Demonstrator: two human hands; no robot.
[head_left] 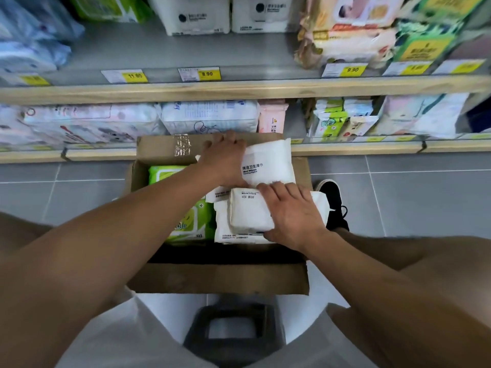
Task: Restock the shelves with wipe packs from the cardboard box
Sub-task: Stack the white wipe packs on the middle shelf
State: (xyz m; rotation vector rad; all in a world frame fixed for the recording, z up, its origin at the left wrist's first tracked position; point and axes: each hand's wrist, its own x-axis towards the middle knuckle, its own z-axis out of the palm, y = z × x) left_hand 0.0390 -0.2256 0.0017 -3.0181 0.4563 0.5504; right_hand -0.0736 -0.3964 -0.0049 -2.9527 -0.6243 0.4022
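An open cardboard box (220, 278) sits on the floor in front of me, below the shelves. Inside lie green wipe packs (190, 224) on the left and white wipe packs on the right. My left hand (225, 160) grips the left edge of a tilted white wipe pack (271, 163) at the box's far side. My right hand (292, 211) curls over a second white wipe pack (249, 211) that lies on top of other white packs, thumb at its near edge.
The lower shelf (79, 154) right behind the box holds several wipe packs. The upper shelf (239, 88) carries white packs (196, 17) and yellow price tags, with bare grey shelf in front of them. A black shoe (332, 197) stands right of the box; a dark stool (233, 330) is beneath me.
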